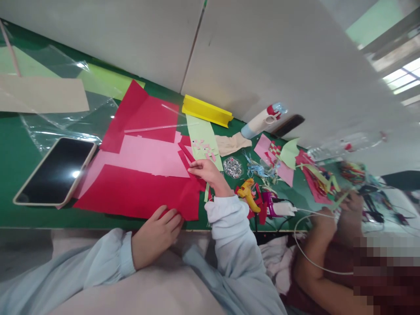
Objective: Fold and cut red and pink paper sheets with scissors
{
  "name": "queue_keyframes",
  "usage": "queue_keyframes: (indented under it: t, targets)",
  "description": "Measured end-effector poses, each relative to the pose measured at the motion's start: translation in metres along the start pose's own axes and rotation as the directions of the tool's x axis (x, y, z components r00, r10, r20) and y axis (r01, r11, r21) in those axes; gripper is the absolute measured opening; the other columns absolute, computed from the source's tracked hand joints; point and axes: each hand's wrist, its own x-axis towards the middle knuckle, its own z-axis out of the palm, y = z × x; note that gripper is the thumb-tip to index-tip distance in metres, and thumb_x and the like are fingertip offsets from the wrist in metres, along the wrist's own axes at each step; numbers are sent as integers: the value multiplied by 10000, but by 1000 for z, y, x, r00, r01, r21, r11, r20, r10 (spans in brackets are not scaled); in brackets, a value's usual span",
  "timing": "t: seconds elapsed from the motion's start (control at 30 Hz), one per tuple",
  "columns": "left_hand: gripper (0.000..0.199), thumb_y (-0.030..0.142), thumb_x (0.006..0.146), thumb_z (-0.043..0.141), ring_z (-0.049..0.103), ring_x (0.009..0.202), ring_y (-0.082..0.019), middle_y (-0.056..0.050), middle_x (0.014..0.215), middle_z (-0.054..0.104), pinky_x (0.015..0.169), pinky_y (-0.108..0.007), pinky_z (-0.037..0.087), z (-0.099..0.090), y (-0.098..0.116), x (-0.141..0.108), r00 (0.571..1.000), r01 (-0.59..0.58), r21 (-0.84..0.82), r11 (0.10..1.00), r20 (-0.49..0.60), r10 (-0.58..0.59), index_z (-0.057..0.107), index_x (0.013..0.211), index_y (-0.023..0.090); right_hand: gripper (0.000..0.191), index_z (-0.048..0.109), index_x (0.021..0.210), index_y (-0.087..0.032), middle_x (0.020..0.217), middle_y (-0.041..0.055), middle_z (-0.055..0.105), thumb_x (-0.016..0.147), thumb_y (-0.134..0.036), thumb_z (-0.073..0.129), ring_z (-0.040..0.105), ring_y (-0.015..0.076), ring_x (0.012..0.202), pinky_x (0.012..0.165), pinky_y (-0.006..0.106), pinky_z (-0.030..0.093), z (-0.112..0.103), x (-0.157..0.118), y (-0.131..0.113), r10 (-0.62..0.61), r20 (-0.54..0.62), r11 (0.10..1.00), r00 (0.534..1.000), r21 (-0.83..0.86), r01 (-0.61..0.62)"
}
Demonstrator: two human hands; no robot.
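Note:
My left hand (157,236) rests at the table's front edge, its fingers lying on the red sheet (141,192). Reaching over the right part of the sheets, my right hand (206,173) pinches the end of a narrow red strip (186,152). Under and beside the strip lies pink paper (147,153), with another red piece (154,116) behind it. A pale green sheet (205,133) bearing small pink pieces is just beyond my right hand. At the left of the red sheet sits a dark-screened phone (55,173).
Right of my hand are a round bead container (232,167), a yellow glue gun (248,194) and a bottle (257,124). A yellow channel piece (207,111) lies near the wall. Another person's hands (349,201) work at far right, near a white cable (297,227).

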Motion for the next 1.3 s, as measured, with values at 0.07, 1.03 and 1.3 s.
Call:
queue_keyframes:
  t: [0.07, 1.03, 1.3]
  targets:
    - [258, 257, 944, 585, 564, 1054, -225, -64, 1105, 686, 1001, -420, 336, 1, 1, 0, 1000, 0, 10, 1000, -3, 0, 670, 1155, 134, 189, 738, 927, -120, 830, 38, 748, 766, -215, 714, 678, 127, 732, 704, 231, 527, -2, -1, 5, -17, 21, 1000, 1000, -10, 17]
    - [231, 245, 944, 588, 572, 1061, -218, -52, 1090, 698, 1020, -416, 342, 0, 3, -1, 1000, 8, 26, 1000, -17, -8, 686, 1131, 152, 122, 695, 862, -146, 815, 32, 721, 828, -244, 631, 654, 151, 789, 751, 245, 476, -20, 22, 1, -80, -131, 946, 988, -323, 34]
    - [219, 180, 929, 583, 578, 1052, -223, -54, 1063, 702, 1002, -415, 361, 3, 2, -3, 998, 7, 9, 1000, -62, -7, 701, 1112, 153, 256, 686, 810, -139, 754, 16, 695, 708, -363, 751, 619, 119, 687, 698, 251, 484, -67, -42, -10, -149, 110, 977, 983, 170, 129]
